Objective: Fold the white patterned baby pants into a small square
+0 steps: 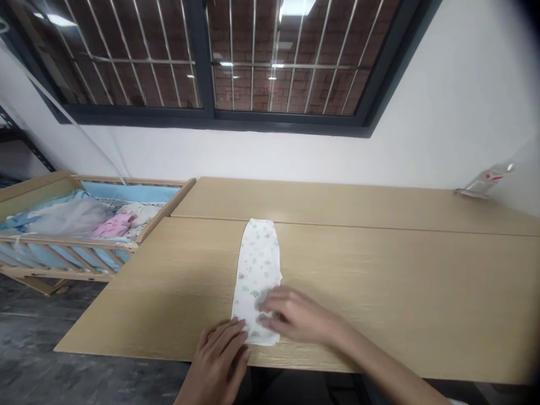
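Note:
A small white patterned garment [257,264], folded into a long narrow strip, lies on the wooden table [379,270] running from the middle toward the near edge. My right hand [295,316] rests on its near end, fingers curled and pressing on the cloth. My left hand [221,351] lies at the table's near edge, fingers together, fingertips touching the garment's lower left corner.
A wooden baby cot [84,225] with blue lining and pink and grey clothes stands against the table's left side. A clear plastic item [483,183] lies at the far right by the white wall. A barred window is above.

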`<state>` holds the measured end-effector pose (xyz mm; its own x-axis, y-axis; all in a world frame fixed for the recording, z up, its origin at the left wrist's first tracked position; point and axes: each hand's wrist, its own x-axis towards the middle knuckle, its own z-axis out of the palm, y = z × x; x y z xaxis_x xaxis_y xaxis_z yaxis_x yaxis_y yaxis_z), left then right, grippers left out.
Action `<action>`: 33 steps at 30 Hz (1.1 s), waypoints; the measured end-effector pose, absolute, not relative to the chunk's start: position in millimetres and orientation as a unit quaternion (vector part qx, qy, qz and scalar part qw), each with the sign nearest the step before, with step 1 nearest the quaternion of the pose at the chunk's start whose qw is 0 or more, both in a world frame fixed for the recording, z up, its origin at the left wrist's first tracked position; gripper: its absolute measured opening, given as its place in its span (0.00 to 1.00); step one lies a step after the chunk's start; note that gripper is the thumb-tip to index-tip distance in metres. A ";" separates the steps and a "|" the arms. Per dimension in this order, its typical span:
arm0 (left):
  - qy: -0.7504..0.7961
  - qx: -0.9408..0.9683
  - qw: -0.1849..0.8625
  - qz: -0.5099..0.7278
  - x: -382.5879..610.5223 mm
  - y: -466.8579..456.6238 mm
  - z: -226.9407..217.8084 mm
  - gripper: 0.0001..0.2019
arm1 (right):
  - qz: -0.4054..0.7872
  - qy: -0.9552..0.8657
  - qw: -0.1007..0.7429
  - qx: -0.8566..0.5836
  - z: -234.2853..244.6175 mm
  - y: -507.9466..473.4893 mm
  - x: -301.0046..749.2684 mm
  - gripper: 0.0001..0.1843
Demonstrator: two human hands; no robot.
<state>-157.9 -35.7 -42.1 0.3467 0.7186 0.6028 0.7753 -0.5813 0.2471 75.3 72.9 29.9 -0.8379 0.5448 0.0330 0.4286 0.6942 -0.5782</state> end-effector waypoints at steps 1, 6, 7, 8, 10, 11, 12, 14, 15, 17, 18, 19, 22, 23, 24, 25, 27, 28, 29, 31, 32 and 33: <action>-0.443 -0.829 0.048 -0.339 -160.3 -36.5 -42.2 0.13 | 0.285 -0.915 0.096 -0.269 28.0 59.1 79.1 0.18; -0.385 -0.865 0.066 -0.315 -178.5 -39.8 -37.4 0.15 | 0.244 -0.912 0.096 -0.315 6.5 9.8 93.0 0.31; -0.370 -0.871 0.060 -0.317 -181.2 -40.8 -36.5 0.16 | 0.242 -0.910 0.099 -0.322 3.8 3.1 93.8 0.27; -0.355 -0.876 0.049 -0.322 -182.9 -42.1 -35.6 0.17 | 0.246 -0.907 0.102 -0.326 3.0 -2.6 93.9 0.23; -0.336 -0.879 0.011 -0.338 -183.4 -45.4 -34.0 0.18 | 0.269 -0.899 0.111 -0.326 7.4 -10.6 93.1 0.22; -0.337 -0.875 -0.017 -0.346 -182.4 -47.1 -32.6 0.18 | 0.288 -0.894 0.114 -0.323 12.6 -12.9 92.7 0.22; -0.343 -0.868 -0.051 -0.354 -180.9 -48.6 -30.4 0.16 | 0.312 -0.887 0.117 -0.319 19.3 -14.0 92.7 0.22; -0.357 -0.849 -0.119 -0.371 -177.2 -49.3 -22.8 0.13 | 0.361 -0.869 0.127 -0.312 35.4 -12.5 94.5 0.19; -0.364 -0.838 -0.147 -0.379 -175.5 -47.8 -17.1 0.12 | 0.384 -0.858 0.137 -0.313 43.6 -9.7 96.2 0.16; -0.379 -0.818 -0.170 -0.398 -173.0 -39.6 -2.8 0.11 | 0.418 -0.832 0.164 -0.326 57.6 0.6 100.5 0.12; -0.386 -0.808 -0.167 -0.413 -172.2 -32.3 5.4 0.11 | 0.426 -0.820 0.183 -0.336 62.5 8.3 102.5 0.11; -0.391 -0.798 -0.159 -0.429 -171.5 -22.7 13.6 0.10 | 0.432 -0.808 0.203 -0.347 65.6 17.9 103.9 0.12; -0.396 -0.779 -0.129 -0.468 -169.7 17.9 35.8 0.06 | 0.445 -0.762 0.281 -0.378 63.5 56.6 103.3 0.18; -0.400 -0.776 -0.124 -0.472 -168.7 34.4 41.4 0.05 | 0.453 -0.739 0.314 -0.388 59.6 72.2 101.5 0.22; -0.408 -0.770 -0.119 -0.476 -167.2 51.5 45.7 0.05 | 0.461 -0.714 0.348 -0.395 54.6 88.6 99.0 0.26; -0.422 -0.762 -0.121 -0.477 -165.3 68.8 48.8 0.06 | 0.470 -0.693 0.378 -0.395 48.7 105.5 96.0 0.28; -0.469 -0.732 -0.150 -0.471 -159.8 102.3 51.1 0.08 | 0.476 -0.652 0.429 -0.405 35.0 139.3 89.6 0.27; -0.496 -0.718 -0.172 -0.457 -156.3 118.0 50.3 0.09 | 0.475 -0.636 0.449 -0.410 27.2 155.6 86.4 0.26; -0.520 -0.707 -0.191 -0.439 -152.5 132.8 48.4 0.10 | 0.469 -0.625 0.464 -0.417 18.9 171.2 83.4 0.24; -0.551 -0.700 -0.211 -0.403 -144.9 159.4 41.9 0.11 | 0.451 -0.610 0.486 -0.434 0.9 199.2 78.2 0.23; -0.560 -0.701 -0.212 -0.387 -141.5 170.9 37.8 0.11 | 0.440 -0.607 0.487 -0.448 -8.3 211.2 76.1 0.22; -0.567 -0.703 -0.208 -0.375 -138.5 180.8 33.8 0.11 | 0.425 -0.606 0.485 -0.466 -17.0 221.7 74.6 0.21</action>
<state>-138.5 180.8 33.8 0.0755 0.9537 0.2911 0.6417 -0.2699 0.7178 74.6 221.7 -17.0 -0.0960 0.9767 0.1921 0.1537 0.2052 -0.9666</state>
